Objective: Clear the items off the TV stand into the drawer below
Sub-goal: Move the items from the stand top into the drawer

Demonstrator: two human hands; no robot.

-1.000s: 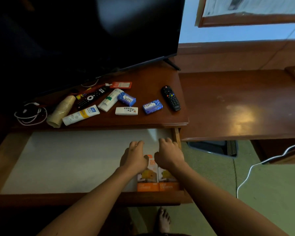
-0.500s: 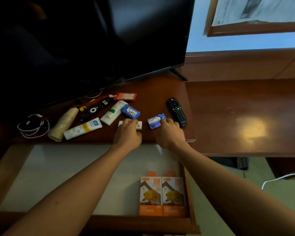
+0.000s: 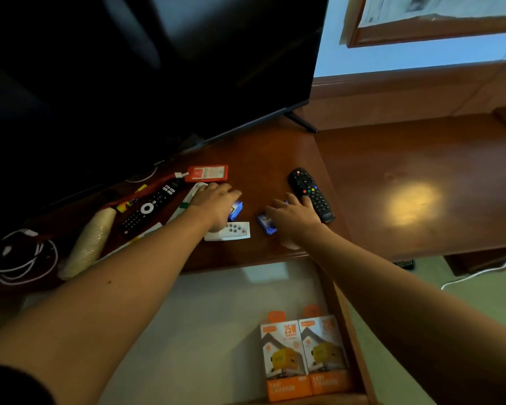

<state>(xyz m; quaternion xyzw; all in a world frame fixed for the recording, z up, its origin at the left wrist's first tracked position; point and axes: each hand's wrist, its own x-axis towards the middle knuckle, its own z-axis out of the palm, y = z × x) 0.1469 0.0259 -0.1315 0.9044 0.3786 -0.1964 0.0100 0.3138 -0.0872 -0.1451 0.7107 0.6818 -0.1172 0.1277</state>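
I see left hand palm-down over 1 blue soap, fingers curling round it. Right hand fingers curled on 2nd soap, tips touching remote.

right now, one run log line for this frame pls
phase: reaching for items | left hand: over blue soap packet | right hand: over second blue packet | drawer: open, two charger boxes inside
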